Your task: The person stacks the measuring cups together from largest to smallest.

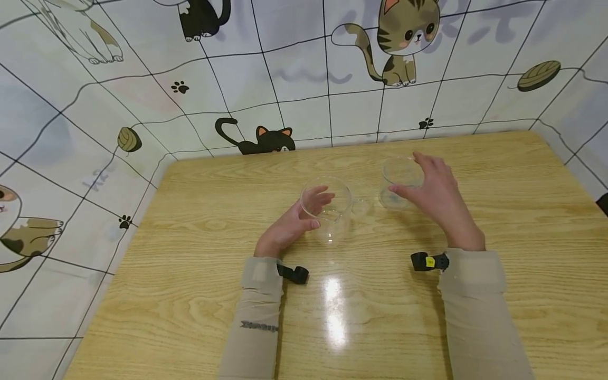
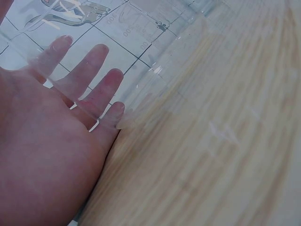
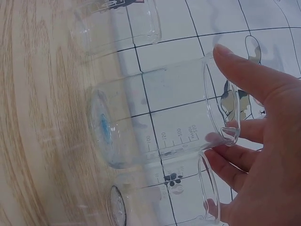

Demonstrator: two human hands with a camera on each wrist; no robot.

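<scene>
My left hand (image 1: 296, 224) stands around the left side of a large clear glass beaker (image 1: 349, 211), thumb in front, fingers behind it. In the left wrist view those fingers (image 2: 96, 61) are spread and slightly bent, with the glass crossing before them. With my right hand (image 1: 439, 195) I hold a clear glass beaker (image 1: 387, 195) near its rim, thumb on one side and fingers on the other. The right wrist view shows this beaker (image 3: 155, 113) upright on the table, with printed measuring marks and a bluish patch at its base.
Between the two beakers stands a small clear glass vessel (image 1: 362, 206). Another glass vessel (image 3: 141, 193) sits beside the held beaker, close to my fingers. A wall with cat drawings (image 1: 299, 79) rises behind the wooden table (image 1: 199, 253).
</scene>
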